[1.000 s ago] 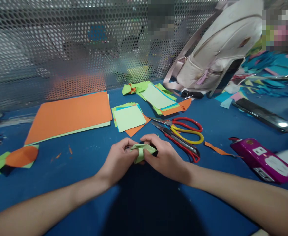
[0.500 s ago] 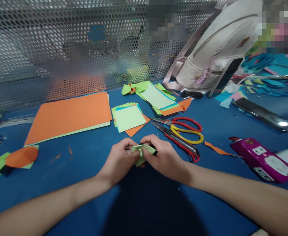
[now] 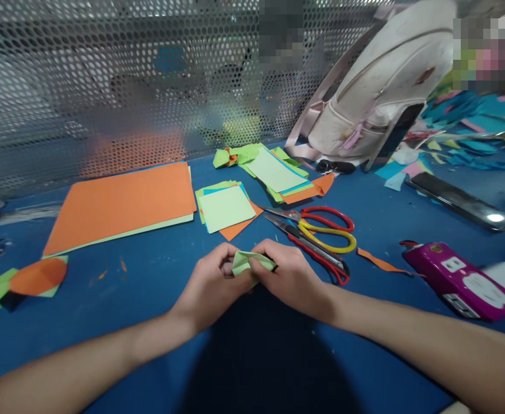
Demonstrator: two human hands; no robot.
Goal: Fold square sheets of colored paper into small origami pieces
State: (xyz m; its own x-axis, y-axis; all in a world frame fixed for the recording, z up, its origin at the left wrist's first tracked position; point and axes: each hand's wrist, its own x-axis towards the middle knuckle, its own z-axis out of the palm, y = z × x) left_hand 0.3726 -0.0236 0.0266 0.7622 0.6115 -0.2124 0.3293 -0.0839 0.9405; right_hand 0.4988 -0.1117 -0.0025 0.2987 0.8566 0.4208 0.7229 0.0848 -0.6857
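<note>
Both hands meet at the middle of the view, over the blue table. A small folded piece of light green paper [image 3: 242,261] is pinched between them. My left hand [image 3: 211,282] grips its left side, the thumb lying across the front. On the other side, my right hand [image 3: 293,276] holds the paper with thumb and bent fingers. The fingertips behind the paper are partly hidden. Just beyond the hands lies a stack of small square papers [image 3: 227,208], pale green on top. Scissors [image 3: 330,237] with red and yellow handles and a red-edged cutter knife [image 3: 316,250] rest right of it.
Large orange sheets [image 3: 127,207] lie at the left, cut paper pieces [image 3: 39,277] nearer. Another paper stack [image 3: 278,169] sits at the back. A pale backpack [image 3: 377,86] leans on the perforated metal panel [image 3: 127,86]. A purple case [image 3: 461,279] and a black phone-like object [image 3: 459,201] are at the right.
The green paper has turned slightly between my fingers, and its upper left flap now shows more. My left thumb has shifted a little down the paper. The things on the table stay put.
</note>
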